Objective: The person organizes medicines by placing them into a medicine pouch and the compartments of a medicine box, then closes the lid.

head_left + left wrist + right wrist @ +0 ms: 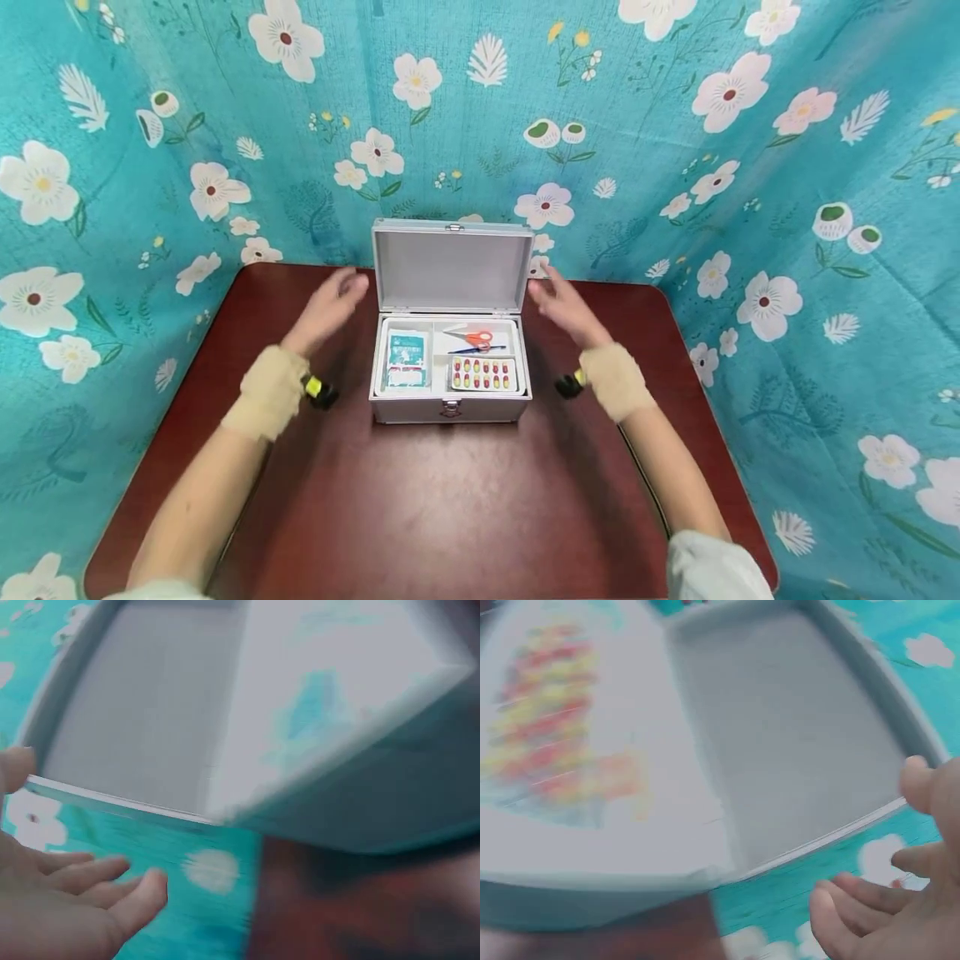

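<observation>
A silver first-aid case (450, 410) stands on the dark red table with its lid (453, 271) raised. Its white tray (440, 385) holds teal-and-white packets (406, 350), orange-handled scissors (478, 337), a dark blue pen-like stick (491, 347) and a blister pack of red-and-yellow capsules (483, 374). My left hand (330, 307) is beside the lid's left side, fingers spread and holding nothing; in the left wrist view its thumb is right at the lid's edge. Opposite, my right hand (564, 308) is beside the lid's right side, its thumb (916, 784) close to the rim, fingers loosely bent.
The brown-red table (450, 517) has rounded corners. A teal flowered curtain (465, 150) hangs close behind the lid and along both sides. Each wrist wears a beige band (617, 382) with a small black camera (570, 384).
</observation>
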Demonstrator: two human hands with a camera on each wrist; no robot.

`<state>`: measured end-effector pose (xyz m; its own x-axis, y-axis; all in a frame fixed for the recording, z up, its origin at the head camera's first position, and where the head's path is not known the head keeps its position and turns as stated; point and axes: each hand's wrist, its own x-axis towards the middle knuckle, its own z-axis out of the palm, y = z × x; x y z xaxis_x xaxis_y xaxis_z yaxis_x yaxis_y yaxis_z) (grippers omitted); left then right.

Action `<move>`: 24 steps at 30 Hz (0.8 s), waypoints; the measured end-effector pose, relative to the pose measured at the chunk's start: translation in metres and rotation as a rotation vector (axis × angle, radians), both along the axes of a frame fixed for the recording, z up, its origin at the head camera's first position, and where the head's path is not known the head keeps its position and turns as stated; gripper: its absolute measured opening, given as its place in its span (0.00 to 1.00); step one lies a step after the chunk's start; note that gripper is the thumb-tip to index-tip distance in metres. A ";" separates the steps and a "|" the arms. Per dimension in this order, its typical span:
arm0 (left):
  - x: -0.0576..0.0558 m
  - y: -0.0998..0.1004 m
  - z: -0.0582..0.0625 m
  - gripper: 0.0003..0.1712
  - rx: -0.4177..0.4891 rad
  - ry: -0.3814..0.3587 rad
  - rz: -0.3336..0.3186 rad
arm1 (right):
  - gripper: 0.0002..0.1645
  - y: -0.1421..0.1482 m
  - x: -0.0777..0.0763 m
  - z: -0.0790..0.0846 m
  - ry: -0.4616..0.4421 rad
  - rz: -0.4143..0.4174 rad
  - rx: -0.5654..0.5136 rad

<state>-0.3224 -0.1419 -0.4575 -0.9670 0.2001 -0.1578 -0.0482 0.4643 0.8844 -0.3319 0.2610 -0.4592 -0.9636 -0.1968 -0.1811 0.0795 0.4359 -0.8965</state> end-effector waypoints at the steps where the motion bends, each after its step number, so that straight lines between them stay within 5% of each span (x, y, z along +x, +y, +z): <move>1: -0.011 0.002 0.010 0.46 0.049 -0.024 0.013 | 0.45 -0.004 -0.013 0.008 0.003 -0.016 -0.024; 4: -0.039 0.014 0.030 0.47 0.142 -0.088 0.022 | 0.48 -0.020 -0.042 0.027 0.003 -0.026 -0.026; 6: -0.050 0.023 0.037 0.48 0.106 -0.094 0.017 | 0.51 -0.030 -0.052 0.035 0.008 -0.031 0.022; 11: -0.051 0.037 0.041 0.47 -0.031 -0.014 0.034 | 0.49 -0.033 -0.051 0.036 0.044 -0.063 0.041; 16: -0.028 0.032 0.041 0.43 -0.035 0.061 0.005 | 0.36 -0.020 -0.024 0.035 0.110 0.003 -0.055; 20: 0.007 0.025 0.032 0.33 -0.056 0.163 -0.027 | 0.35 -0.014 0.011 0.029 0.190 0.062 -0.007; 24: 0.043 0.022 0.011 0.23 -0.021 0.302 -0.088 | 0.34 -0.010 0.051 0.010 0.333 0.088 0.081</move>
<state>-0.2795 -0.1199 -0.4463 -0.9498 0.2851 0.1288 0.2563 0.4731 0.8429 -0.2807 0.2515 -0.4495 -0.9523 -0.2797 0.1221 -0.2529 0.4991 -0.8288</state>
